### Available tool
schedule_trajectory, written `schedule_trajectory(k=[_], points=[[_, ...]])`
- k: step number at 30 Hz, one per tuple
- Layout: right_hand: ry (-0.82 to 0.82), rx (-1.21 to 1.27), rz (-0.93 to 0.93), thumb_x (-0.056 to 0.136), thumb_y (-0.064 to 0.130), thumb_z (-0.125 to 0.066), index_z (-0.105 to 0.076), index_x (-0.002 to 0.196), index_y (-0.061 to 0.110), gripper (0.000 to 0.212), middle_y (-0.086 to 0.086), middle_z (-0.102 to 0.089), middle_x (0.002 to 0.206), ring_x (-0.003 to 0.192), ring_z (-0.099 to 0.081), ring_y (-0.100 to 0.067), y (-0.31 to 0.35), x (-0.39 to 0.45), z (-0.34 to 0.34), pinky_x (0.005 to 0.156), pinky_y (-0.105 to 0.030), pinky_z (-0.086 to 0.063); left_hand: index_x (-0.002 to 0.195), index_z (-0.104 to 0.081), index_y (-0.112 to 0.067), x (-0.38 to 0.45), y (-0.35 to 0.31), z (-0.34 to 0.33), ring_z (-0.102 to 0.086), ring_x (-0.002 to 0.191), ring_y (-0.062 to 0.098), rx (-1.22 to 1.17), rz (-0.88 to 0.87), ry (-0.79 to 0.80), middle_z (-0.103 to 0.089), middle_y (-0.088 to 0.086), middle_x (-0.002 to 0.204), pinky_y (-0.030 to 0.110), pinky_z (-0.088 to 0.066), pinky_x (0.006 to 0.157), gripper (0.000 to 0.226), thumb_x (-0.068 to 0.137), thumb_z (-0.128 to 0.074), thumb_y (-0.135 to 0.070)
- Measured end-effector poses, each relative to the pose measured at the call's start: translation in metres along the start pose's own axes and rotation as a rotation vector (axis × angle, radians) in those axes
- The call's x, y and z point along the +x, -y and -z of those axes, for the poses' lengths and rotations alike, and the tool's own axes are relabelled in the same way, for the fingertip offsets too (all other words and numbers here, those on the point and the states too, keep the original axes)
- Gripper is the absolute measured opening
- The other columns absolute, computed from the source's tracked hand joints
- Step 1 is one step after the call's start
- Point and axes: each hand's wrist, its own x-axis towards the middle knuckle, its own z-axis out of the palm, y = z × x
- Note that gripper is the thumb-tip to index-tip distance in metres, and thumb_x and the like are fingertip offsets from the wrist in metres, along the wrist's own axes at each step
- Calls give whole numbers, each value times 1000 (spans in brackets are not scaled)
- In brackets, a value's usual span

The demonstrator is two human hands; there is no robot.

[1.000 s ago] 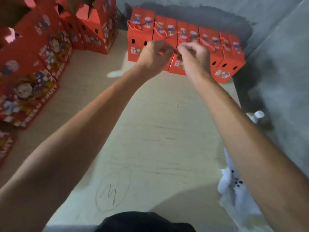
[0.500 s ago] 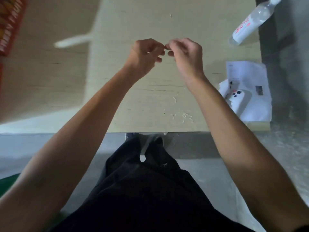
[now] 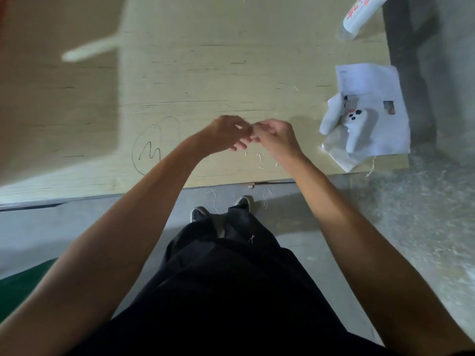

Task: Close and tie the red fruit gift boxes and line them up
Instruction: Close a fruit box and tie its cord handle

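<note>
While no red fruit gift box shows in this view, the left hand [image 3: 226, 134] and right hand [image 3: 276, 136] meet fingertip to fingertip above the pale wooden table [image 3: 205, 73], fingers curled; what they pinch, I cannot tell. Near the right hand lies a white printed paper [image 3: 372, 83].

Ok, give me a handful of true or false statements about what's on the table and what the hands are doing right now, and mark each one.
1. Both hands meet fingertip to fingertip above the table's near edge. True: the left hand and right hand touch over the table.
2. A red gift box stands between the hands. False: no box is in view there.
3. A white bottle with red print lies at the far right. True: the bottle.
4. The sheet of paper lies on the table's left side. False: the paper lies on the right.
5. A pen scribble marks the tabletop. True: the scribble.
</note>
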Motion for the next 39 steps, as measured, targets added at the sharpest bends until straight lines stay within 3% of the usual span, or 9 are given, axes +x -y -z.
schedule_trajectory(k=[3, 6, 11, 16, 18, 22, 25, 28, 39], points=[[246, 28, -194, 91, 23, -75, -72, 100, -2, 26, -18, -76, 89, 77, -72, -23, -46, -17, 1, 77, -38, -63, 125, -62, -2, -9, 33, -16, -73, 103, 29, 29, 140, 188, -72, 18, 118, 48, -57, 96, 24, 104, -55, -10], [422, -176, -398, 86, 33, -81, -73, 96, 0, 35, -9, -77, 77, 66, -73, -21, -91, -33, -3, 62, -31, -62, 129, -60, -1, -16, 63, -34, -72, 104, 30, 44, 205, 207, -72, 17, 120, 48, -56, 97, 27, 104, -55, -8], [731, -671, -566, 69, 73, -77, -77, 82, 12, 63, 6, -68, 61, 47, -55, -9, -142, -58, -18, 54, -23, -48, 123, -65, -8, -12, 82, -55, -71, 81, 16, -75, 249, 123, -74, 4, 99, 33, -59, 73, 23, 104, -58, -21], [907, -753, -677, 71, 75, -73, -74, 81, 17, 59, 0, -62, 74, 64, -55, -17, -163, -85, -38, 60, -28, -44, 116, -65, -14, -9, 85, -62, -73, 92, 16, 55, 172, 114, -75, 4, 106, 38, -59, 85, 18, 105, -55, -23], [901, -740, -658, 81, 61, -74, -73, 84, 14, 47, -6, -63, 80, 72, -57, -21, -168, -89, -41, 64, -31, -46, 115, -65, -16, -10, 82, -64, -73, 94, 17, 86, 159, 118, -75, 5, 108, 42, -58, 89, 16, 105, -54, -21], [875, -680, -629, 91, 41, -72, -66, 76, 15, 30, 0, -57, 65, 58, -51, -15, -168, -90, -44, 57, -26, -43, 119, -66, -11, -17, 79, -68, -73, 95, 19, 69, 155, 93, -75, 7, 108, 46, -57, 90, 20, 105, -54, -20], [831, -585, -594, 96, 33, -69, -65, 77, 15, 26, 0, -56, 69, 58, -49, -12, -166, -88, -41, 57, -23, -42, 120, -66, -10, -20, 85, -73, -73, 93, 16, 69, 125, 56, -75, 3, 105, 37, -57, 79, 22, 105, -54, -21], [693, -484, -495, 95, 30, -68, -69, 80, 13, 23, 1, -61, 71, 61, -54, -11, -156, -81, -32, 63, -21, -48, 115, -67, -14, -23, 92, -75, -73, 87, 10, 80, 94, 16, -75, -5, 98, 21, -54, 68, 18, 105, -54, -21], [293, -8, -141, 97, 20, -68, -70, 95, 6, 15, -1, -59, 67, 50, -47, -9, -75, -30, 20, 53, -26, -42, 96, -70, -18, -24, 78, -55, -75, 82, 14, -85, 129, -149, -78, 3, 95, 32, -60, 77, 13, 102, -58, -19]])
